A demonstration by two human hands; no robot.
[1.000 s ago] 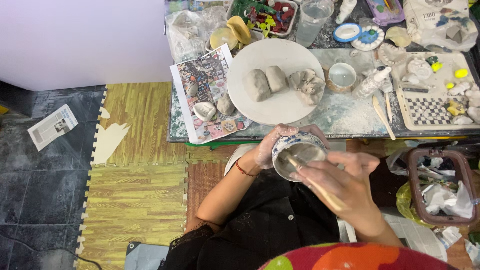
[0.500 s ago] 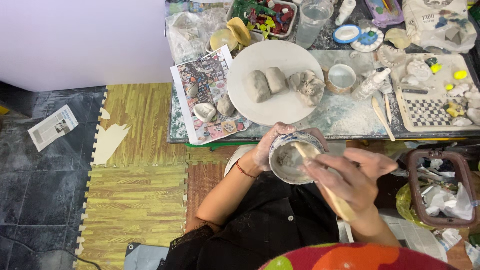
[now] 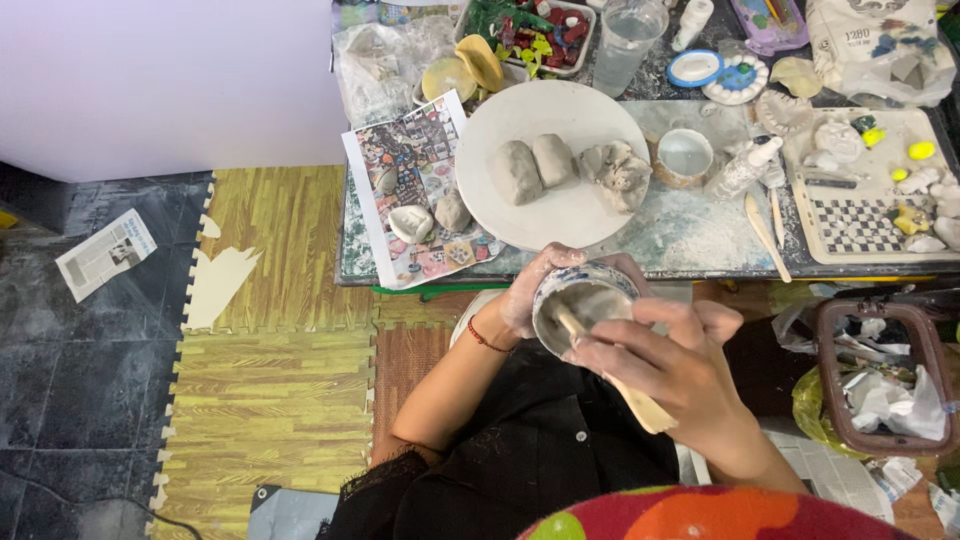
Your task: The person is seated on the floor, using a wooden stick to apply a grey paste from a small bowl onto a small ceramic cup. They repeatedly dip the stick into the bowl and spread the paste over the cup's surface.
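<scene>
Now left hand [image 3: 535,290] cups bowl [image 3: 585,305]; right hand [image 3: 665,365] holds stick [image 3: 615,375] inside.

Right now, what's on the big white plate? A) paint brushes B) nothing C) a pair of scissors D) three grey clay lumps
D: the white plate on the table carries three grey clay lumps, two smooth blocks side by side and one rougher lump to their right.

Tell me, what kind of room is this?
Probably a home pottery or craft corner. Clay lumps sit on a white plate, paints and small figures crowd the table, and foam mats cover the floor.
</scene>
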